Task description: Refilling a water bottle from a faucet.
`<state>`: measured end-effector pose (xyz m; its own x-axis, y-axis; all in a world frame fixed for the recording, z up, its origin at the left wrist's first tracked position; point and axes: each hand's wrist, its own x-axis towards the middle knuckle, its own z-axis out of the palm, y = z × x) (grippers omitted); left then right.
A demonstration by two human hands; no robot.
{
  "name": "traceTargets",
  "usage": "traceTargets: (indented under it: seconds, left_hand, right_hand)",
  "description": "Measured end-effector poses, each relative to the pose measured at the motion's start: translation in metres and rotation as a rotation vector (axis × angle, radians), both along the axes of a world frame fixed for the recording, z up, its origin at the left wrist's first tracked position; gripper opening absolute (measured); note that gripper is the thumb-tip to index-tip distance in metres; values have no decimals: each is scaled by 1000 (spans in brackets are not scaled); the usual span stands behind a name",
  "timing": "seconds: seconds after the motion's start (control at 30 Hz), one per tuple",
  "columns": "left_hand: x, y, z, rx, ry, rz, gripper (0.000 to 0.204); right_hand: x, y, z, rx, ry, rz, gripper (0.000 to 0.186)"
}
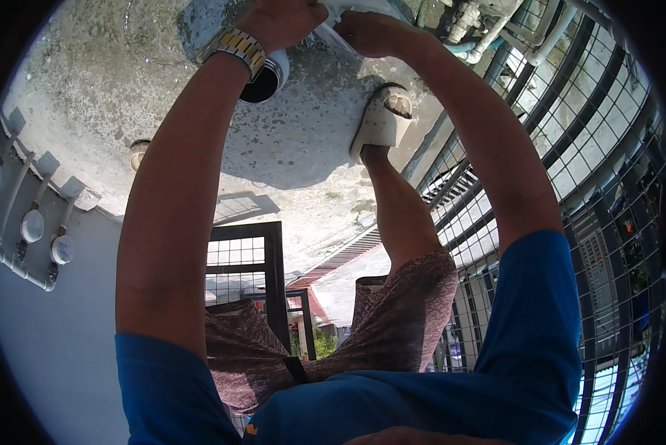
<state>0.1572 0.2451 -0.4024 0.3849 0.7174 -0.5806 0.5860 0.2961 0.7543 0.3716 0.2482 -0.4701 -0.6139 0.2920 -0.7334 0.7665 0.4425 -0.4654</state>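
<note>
Blue shirt [310, 411], one, along the lower edge of the frame. Mottled shorts [411, 315], one pair, lower centre. Bare arms, two. Metal-banded watch [242, 49], one, on the left wrist. Hands, two: left hand [282, 22] at top centre, right hand [373, 34] just to its right. Clear plastic piece [336, 35], one, at the top edge between the hands and partly cut off. Dark-mouthed container [264, 80], one, beneath the left wrist. Pale sandals, two: one [379, 126] right of centre, worn; the other [137, 154] at left, mostly hidden by the left forearm. Concrete floor [288, 148], one, upper centre. White round discs [62, 250], three, on pipework at the left. Mesh fence [555, 156], down the right side; pipes at the upper right, which I cannot count reliably.

Pose: I see both arms reaching up the frame, the right bent outward at the elbow, the left straighter. The right fist is clamped on the plastic. The left is curled beside it; I cannot tell whether its fingers grip.
</note>
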Motion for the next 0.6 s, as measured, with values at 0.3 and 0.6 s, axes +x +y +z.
traceTargets:
  seconds: [0.3, 0.6]
  left_hand:
    - [3, 2, -4, 73, 25, -24, 67]
    - [17, -4, 1, 21, -86, 76, 65]
  right_hand:
    - [-4, 1, -3, 85, 74, 462, 24]
    - [4, -17, -15, -583, 139, -727, 40]
